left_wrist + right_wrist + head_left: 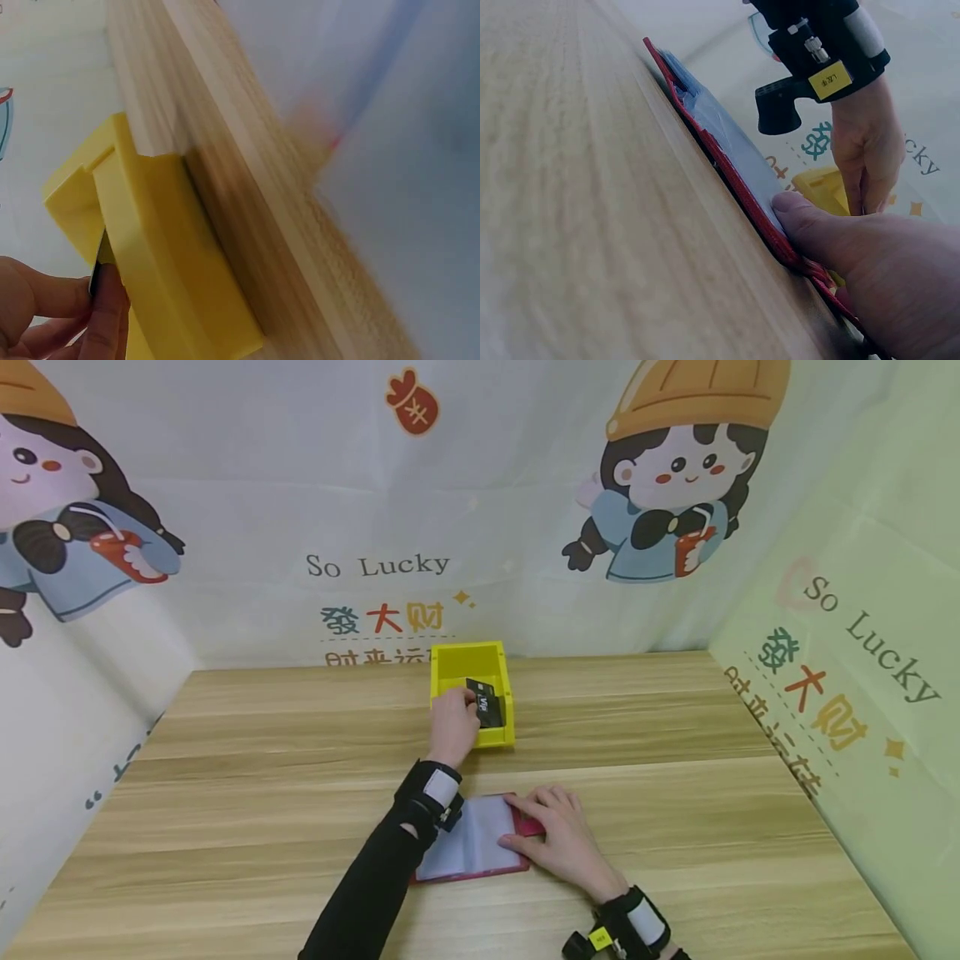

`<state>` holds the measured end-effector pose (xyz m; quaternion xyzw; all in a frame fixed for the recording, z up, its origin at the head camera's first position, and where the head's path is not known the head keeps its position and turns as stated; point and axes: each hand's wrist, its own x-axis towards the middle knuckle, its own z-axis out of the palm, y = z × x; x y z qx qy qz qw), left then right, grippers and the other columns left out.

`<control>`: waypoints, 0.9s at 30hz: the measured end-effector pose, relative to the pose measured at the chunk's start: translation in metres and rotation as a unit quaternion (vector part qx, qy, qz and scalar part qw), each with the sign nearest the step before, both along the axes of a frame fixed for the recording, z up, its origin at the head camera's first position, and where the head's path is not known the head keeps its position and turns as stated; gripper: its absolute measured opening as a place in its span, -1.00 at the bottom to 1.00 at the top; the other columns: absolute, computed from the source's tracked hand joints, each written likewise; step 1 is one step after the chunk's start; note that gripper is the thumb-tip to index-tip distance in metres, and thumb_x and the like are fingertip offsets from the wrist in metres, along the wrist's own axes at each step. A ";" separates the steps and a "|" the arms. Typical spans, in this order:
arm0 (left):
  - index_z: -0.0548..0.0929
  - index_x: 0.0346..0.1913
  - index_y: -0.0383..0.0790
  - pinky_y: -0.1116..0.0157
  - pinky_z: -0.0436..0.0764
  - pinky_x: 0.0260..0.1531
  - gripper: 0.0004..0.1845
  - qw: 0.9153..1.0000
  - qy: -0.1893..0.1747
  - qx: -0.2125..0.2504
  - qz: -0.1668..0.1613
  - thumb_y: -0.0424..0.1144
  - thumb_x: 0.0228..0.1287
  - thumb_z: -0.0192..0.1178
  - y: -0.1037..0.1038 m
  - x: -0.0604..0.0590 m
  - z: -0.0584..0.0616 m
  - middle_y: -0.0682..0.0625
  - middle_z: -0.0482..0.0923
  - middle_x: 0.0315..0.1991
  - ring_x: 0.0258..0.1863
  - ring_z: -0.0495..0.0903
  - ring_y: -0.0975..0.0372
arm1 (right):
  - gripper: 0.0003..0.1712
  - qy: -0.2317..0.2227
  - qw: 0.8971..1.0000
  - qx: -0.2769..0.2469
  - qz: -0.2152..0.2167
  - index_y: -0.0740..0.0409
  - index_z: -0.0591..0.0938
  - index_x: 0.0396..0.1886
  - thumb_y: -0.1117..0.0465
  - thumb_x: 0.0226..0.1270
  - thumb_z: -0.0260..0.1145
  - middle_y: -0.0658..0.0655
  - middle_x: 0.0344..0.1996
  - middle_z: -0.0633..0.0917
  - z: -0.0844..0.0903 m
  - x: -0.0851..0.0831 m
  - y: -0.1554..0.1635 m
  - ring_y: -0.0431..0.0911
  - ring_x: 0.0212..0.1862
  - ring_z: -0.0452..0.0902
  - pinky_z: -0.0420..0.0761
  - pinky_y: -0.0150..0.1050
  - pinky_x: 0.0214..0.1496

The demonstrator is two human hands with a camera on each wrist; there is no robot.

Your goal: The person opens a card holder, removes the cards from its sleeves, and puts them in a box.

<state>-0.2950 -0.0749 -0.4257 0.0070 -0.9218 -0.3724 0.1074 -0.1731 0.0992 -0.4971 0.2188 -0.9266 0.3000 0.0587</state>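
Observation:
My left hand (pixel 453 727) pinches a black card (pixel 486 702) with "VIP" on it, at the near left side of a yellow open-topped box (pixel 507 714). In the left wrist view the card (pixel 98 259) shows edge-on between thumb and fingers, right at the box wall (pixel 161 255). A red card holder (pixel 472 875) with clear sleeves lies open on the table, partly behind my left wrist. My right hand (pixel 558 835) rests on its right side, thumb and index finger spread. In the right wrist view the thumb (pixel 810 221) presses the sleeve's edge; the other fingers are hidden.
The wood-grain table (pixel 262 760) runs back to a printed cloth backdrop (pixel 510 527) with cartoon figures. More cloth hangs along the left and right sides. Both wrists wear black camera straps, and a black sleeve (pixel 367 868) covers the left forearm.

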 end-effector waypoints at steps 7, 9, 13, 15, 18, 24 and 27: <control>0.70 0.02 -0.45 0.05 0.64 0.05 -0.76 0.998 -0.031 -0.055 -0.007 -0.44 0.40 0.13 0.006 -0.007 -0.006 -0.29 0.72 -0.03 0.00 0.69 -0.07 | -0.36 -0.009 1.000 0.000 -0.002 -0.06 0.66 0.23 -0.13 0.15 0.50 -0.18 -0.33 0.48 0.000 0.000 0.000 -0.24 -0.20 0.22 0.15 -0.22 -0.02; 0.72 -0.05 -0.43 0.08 0.66 -0.06 -0.78 0.997 -0.016 -0.081 -0.008 -0.47 0.32 0.17 0.007 -0.008 -0.009 -0.27 0.74 -0.12 -0.09 0.70 -0.05 | -0.36 -0.010 1.000 -0.002 -0.002 -0.06 0.66 0.23 -0.13 0.15 0.51 -0.17 -0.33 0.48 0.001 0.000 0.000 -0.24 -0.20 0.22 0.15 -0.21 -0.01; 0.74 -0.18 -0.44 0.07 0.66 -0.20 -0.84 0.994 -0.010 -0.107 -0.014 -0.53 0.22 0.20 0.010 -0.008 -0.011 -0.26 0.74 -0.24 -0.23 0.70 -0.05 | -0.36 -0.004 1.000 -0.001 -0.003 -0.06 0.67 0.22 -0.13 0.13 0.51 -0.18 -0.34 0.48 0.001 0.000 0.000 -0.24 -0.20 0.22 0.16 -0.21 0.00; 0.72 -0.20 -0.48 0.05 0.66 -0.22 -0.86 0.993 -0.021 -0.114 -0.019 -0.52 0.25 0.19 0.011 -0.006 -0.010 -0.30 0.72 -0.26 -0.24 0.69 -0.07 | -0.36 0.001 1.000 0.000 -0.004 -0.07 0.67 0.22 -0.13 0.13 0.52 -0.18 -0.35 0.47 0.000 -0.001 -0.001 -0.25 -0.21 0.21 0.15 -0.22 -0.01; 0.69 -0.21 -0.49 0.07 0.64 -0.31 -0.85 0.990 -0.032 -0.132 -0.024 -0.45 0.33 0.16 0.013 -0.005 -0.010 -0.30 0.69 -0.32 -0.33 0.67 -0.07 | -0.36 0.005 1.000 0.001 -0.003 -0.08 0.67 0.22 -0.13 0.13 0.52 -0.18 -0.36 0.46 0.000 -0.002 -0.001 -0.25 -0.22 0.21 0.15 -0.23 -0.02; 0.68 -0.22 -0.46 0.14 0.54 -0.34 -0.73 0.986 -0.066 -0.150 -0.030 -0.31 0.47 0.06 0.017 -0.003 -0.009 -0.23 0.61 -0.40 -0.43 0.53 0.02 | -0.36 0.005 1.000 0.004 -0.002 -0.07 0.67 0.21 -0.13 0.13 0.52 -0.18 -0.35 0.46 0.000 -0.002 0.000 -0.25 -0.21 0.22 0.14 -0.23 -0.03; 0.68 -0.29 -0.46 0.10 0.55 -0.31 -0.71 0.985 -0.061 -0.158 -0.035 -0.31 0.47 0.03 0.018 -0.002 -0.010 -0.24 0.60 -0.43 -0.43 0.55 -0.01 | -0.37 0.003 1.000 0.004 -0.003 -0.07 0.67 0.21 -0.13 0.13 0.52 -0.17 -0.35 0.47 0.000 -0.001 0.000 -0.25 -0.21 0.21 0.13 -0.23 -0.03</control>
